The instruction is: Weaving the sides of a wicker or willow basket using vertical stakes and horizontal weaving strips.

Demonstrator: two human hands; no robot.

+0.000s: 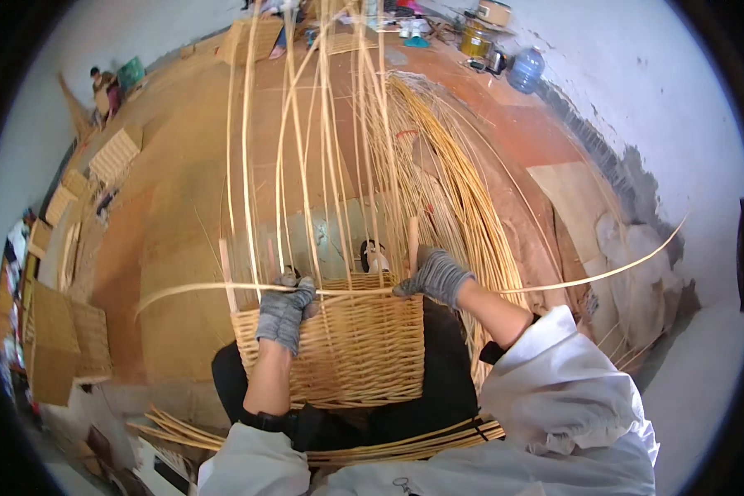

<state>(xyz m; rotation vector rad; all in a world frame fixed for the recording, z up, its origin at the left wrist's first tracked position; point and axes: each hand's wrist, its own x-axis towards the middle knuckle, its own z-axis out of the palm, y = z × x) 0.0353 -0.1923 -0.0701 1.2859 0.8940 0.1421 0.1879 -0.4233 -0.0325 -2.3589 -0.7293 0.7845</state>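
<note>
A partly woven wicker basket rests on my lap, and tall pale stakes rise from its far side. Two thicker wooden posts stand at its corners, a left post and a right post. One long wicker rod lies across the top of the weave, its ends curving out past both sides. My left hand, in a grey glove, is closed around the rod at the left part of the rim. My gloved right hand grips the same rod by the right post; its fingertips are partly hidden.
A large bundle of loose rods lies on the floor ahead to the right. More rods lie across my lap. Woven baskets stand at the left, a water jug at the far right. Another person sits far left.
</note>
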